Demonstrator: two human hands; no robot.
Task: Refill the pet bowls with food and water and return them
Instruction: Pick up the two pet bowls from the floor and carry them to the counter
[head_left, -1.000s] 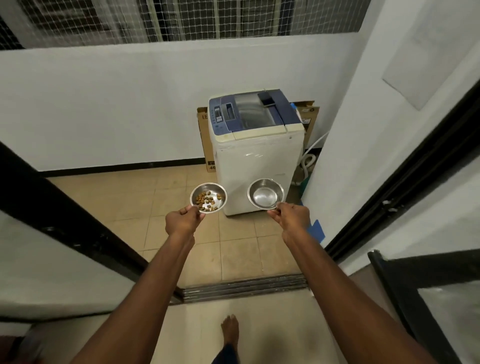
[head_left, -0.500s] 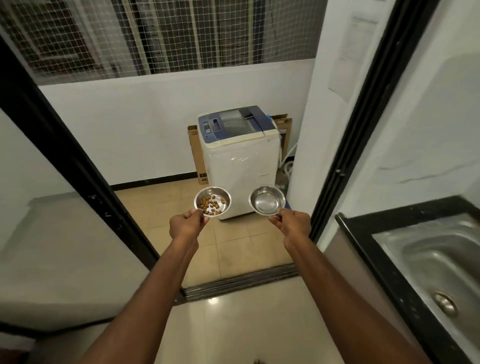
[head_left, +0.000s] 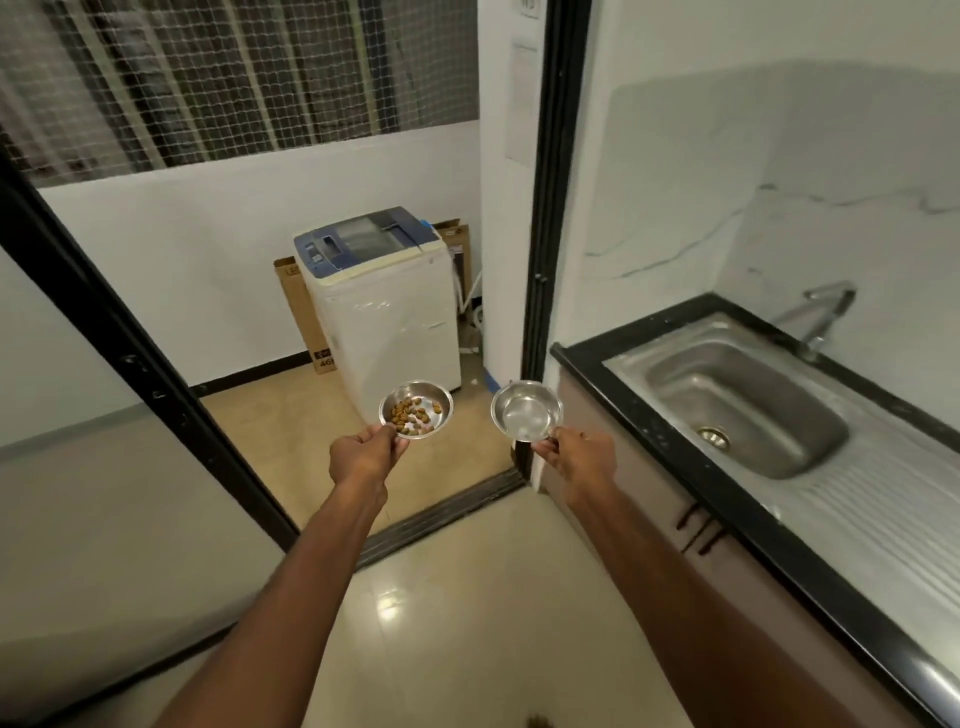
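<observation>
Open doorway ahead between black door frame (head_left: 540, 249) on the right and dark sliding frame (head_left: 130, 358) on the left. Beyond it, bare tiled floor (head_left: 291, 431), blocked at the back by washing machine (head_left: 384, 322). Counter (head_left: 727, 499) with sink (head_left: 748, 405) along the right.

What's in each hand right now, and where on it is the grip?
The left hand pinches the near rim of the steel bowl with kibble. The right hand pinches the near rim of the other steel bowl, which holds no kibble.
</observation>
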